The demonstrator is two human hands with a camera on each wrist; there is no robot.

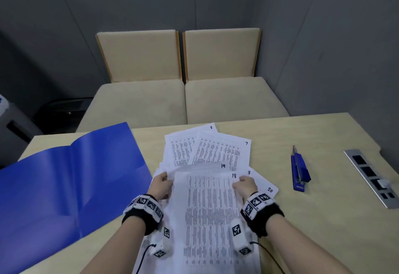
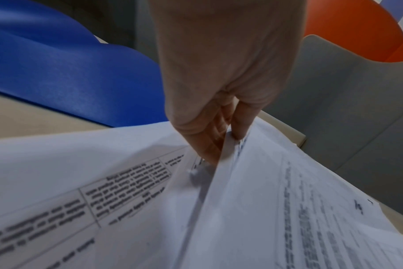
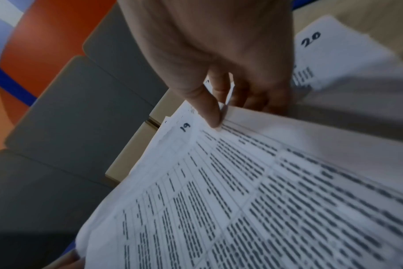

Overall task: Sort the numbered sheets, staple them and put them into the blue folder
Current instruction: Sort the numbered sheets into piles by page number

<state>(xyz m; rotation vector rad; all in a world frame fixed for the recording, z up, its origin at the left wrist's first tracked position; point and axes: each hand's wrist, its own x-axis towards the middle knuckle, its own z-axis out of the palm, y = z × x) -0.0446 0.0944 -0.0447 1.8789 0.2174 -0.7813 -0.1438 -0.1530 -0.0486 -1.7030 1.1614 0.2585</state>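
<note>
— Beige tabletop [image 1: 269,219], two cushioned chairs [image 1: 185,75] behind its far edge. Where's everything?
— Blue folder [image 1: 64,187] lies open at the left edge, blue stapler [image 1: 300,171] toward the right.
— And the hands?
— Left hand [image 1: 160,185] and right hand [image 1: 246,186] each pinch sheet 18 [image 1: 212,219] by its top corners, over the numbered sheets [image 1: 207,148] mid-table.

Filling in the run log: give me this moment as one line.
step: sorting | left hand: holds sheets | right hand: holds sheets | stapler: untouched | folder: open
</note>
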